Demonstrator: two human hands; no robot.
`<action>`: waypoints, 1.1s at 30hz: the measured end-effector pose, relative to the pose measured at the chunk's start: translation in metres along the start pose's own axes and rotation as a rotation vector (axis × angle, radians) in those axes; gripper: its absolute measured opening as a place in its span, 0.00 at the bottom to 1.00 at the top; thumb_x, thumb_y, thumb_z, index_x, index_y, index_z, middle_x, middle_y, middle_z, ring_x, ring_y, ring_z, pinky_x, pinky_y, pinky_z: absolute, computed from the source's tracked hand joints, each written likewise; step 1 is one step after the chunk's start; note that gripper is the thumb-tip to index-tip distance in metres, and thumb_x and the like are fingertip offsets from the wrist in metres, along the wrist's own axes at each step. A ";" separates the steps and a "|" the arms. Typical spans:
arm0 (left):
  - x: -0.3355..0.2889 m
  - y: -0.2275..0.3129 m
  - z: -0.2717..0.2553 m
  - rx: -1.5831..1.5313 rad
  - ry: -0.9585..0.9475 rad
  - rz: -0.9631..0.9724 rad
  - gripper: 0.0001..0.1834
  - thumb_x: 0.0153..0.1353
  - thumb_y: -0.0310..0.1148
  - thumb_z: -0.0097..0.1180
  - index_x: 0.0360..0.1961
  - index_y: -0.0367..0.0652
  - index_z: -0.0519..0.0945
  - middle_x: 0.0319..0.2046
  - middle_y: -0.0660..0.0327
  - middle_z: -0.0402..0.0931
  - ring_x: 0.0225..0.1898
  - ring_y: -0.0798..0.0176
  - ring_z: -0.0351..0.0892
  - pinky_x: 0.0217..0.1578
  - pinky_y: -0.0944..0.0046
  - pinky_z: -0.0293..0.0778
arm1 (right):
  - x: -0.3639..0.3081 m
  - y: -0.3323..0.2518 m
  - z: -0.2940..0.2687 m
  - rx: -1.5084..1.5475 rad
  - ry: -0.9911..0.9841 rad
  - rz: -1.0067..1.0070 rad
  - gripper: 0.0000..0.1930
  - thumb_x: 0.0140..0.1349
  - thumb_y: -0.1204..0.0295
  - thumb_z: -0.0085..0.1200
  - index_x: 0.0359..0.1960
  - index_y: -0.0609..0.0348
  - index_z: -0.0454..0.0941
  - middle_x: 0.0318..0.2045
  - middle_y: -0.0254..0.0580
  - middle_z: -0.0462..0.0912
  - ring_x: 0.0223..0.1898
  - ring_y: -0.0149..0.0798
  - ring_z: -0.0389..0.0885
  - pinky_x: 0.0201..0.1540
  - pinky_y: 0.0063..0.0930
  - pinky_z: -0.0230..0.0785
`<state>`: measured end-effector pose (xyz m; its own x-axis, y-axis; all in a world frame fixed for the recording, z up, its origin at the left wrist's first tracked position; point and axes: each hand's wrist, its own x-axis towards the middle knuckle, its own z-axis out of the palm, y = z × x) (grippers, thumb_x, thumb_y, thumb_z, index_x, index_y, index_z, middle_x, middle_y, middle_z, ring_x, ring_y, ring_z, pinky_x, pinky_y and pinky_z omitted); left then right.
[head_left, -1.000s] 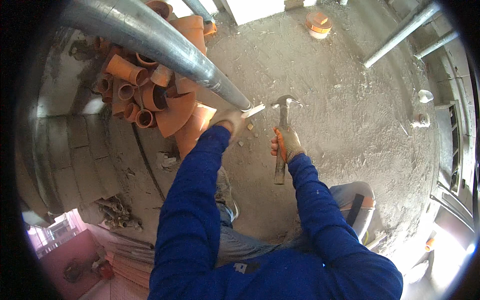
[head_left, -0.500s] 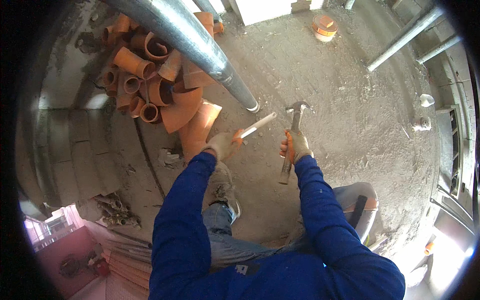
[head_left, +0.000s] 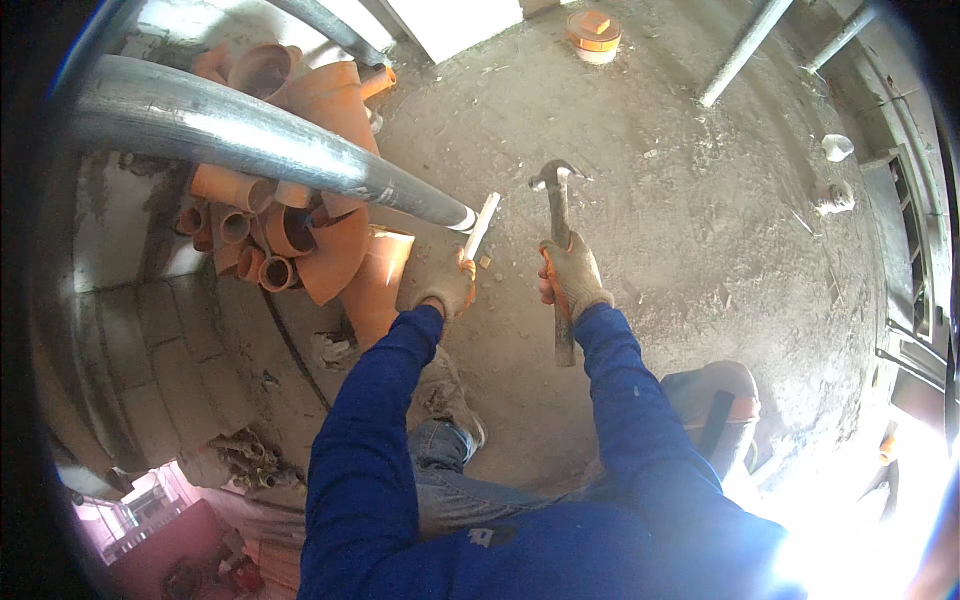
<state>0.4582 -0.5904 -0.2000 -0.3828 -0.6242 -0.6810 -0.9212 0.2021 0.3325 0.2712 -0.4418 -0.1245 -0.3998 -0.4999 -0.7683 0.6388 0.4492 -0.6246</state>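
Note:
My left hand (head_left: pixel 453 287), in a beige and orange work glove, is closed round a pale narrow rod (head_left: pixel 483 226). The rod points up and away, its far end close to the foot of the grey metal pole; what it is made of I cannot make out. Gripped in my gloved right hand (head_left: pixel 575 277) is a claw hammer (head_left: pixel 558 205). Its head faces away from me, and the butt of its handle sticks out below my fist. Rod and hammer are apart, both above the dusty floor (head_left: pixel 680 260).
A thick metal pole (head_left: pixel 300 150) slants across the upper left. Orange pipe fittings (head_left: pixel 330 250) lie piled behind it. An orange round cap (head_left: pixel 595 37) sits on the far floor. More metal poles (head_left: pixel 745 55) stand at the upper right. Concrete blocks (head_left: pixel 150 340) line the left.
My view has shifted, so the pole lies flatter across it. The hammer is now more upright and its head farther away. The rod has tilted steeper. Both hands keep their holds.

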 end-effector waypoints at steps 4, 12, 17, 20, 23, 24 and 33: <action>-0.003 0.014 -0.001 -0.036 0.009 -0.007 0.30 0.73 0.42 0.41 0.71 0.41 0.59 0.62 0.42 0.68 0.58 0.41 0.72 0.57 0.50 0.68 | -0.013 -0.027 0.013 0.048 -0.037 -0.156 0.16 0.66 0.67 0.54 0.50 0.57 0.66 0.24 0.36 0.70 0.16 0.28 0.68 0.17 0.26 0.64; -0.003 0.029 -0.022 0.198 0.041 0.062 0.27 0.71 0.44 0.43 0.66 0.42 0.67 0.52 0.42 0.77 0.51 0.40 0.78 0.51 0.49 0.73 | 0.012 -0.006 0.031 0.023 0.027 -0.470 0.20 0.67 0.65 0.56 0.57 0.56 0.67 0.34 0.41 0.80 0.28 0.30 0.81 0.25 0.26 0.74; -0.001 0.034 -0.030 0.368 0.048 0.095 0.24 0.70 0.44 0.42 0.60 0.41 0.72 0.49 0.44 0.79 0.48 0.40 0.79 0.47 0.47 0.75 | 0.042 -0.003 0.032 -0.667 0.100 -0.311 0.16 0.66 0.64 0.53 0.53 0.53 0.70 0.21 0.43 0.78 0.19 0.38 0.80 0.19 0.35 0.70; -0.002 0.041 -0.036 0.493 0.032 0.126 0.23 0.70 0.41 0.41 0.59 0.39 0.71 0.45 0.45 0.81 0.44 0.42 0.82 0.41 0.49 0.78 | 0.042 -0.010 0.026 -0.521 -0.025 -0.099 0.16 0.66 0.66 0.52 0.53 0.56 0.70 0.21 0.39 0.75 0.16 0.34 0.76 0.17 0.32 0.69; -0.002 0.043 -0.035 0.316 -0.098 -0.031 0.23 0.70 0.43 0.38 0.58 0.40 0.73 0.43 0.46 0.82 0.41 0.45 0.83 0.39 0.50 0.78 | 0.037 -0.010 0.026 -0.293 0.042 -0.322 0.19 0.66 0.61 0.53 0.54 0.59 0.71 0.25 0.49 0.83 0.23 0.43 0.85 0.27 0.36 0.76; 0.000 0.043 -0.034 0.245 -0.079 -0.058 0.23 0.70 0.42 0.38 0.57 0.40 0.74 0.42 0.47 0.82 0.41 0.46 0.83 0.39 0.50 0.78 | 0.037 -0.009 0.028 -0.215 0.072 -0.463 0.20 0.66 0.60 0.53 0.54 0.59 0.71 0.25 0.52 0.82 0.24 0.44 0.86 0.27 0.36 0.75; 0.051 0.013 -0.017 0.849 0.020 0.385 0.22 0.68 0.42 0.43 0.53 0.37 0.76 0.41 0.47 0.81 0.46 0.45 0.82 0.46 0.49 0.78 | 0.041 -0.023 0.015 -0.558 -0.088 -0.019 0.15 0.68 0.63 0.49 0.47 0.62 0.69 0.20 0.37 0.73 0.14 0.32 0.73 0.16 0.33 0.67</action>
<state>0.4281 -0.6325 -0.2189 -0.6787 -0.4107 -0.6088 -0.4765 0.8771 -0.0604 0.2500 -0.4838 -0.1391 -0.3366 -0.5607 -0.7565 0.1785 0.7509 -0.6359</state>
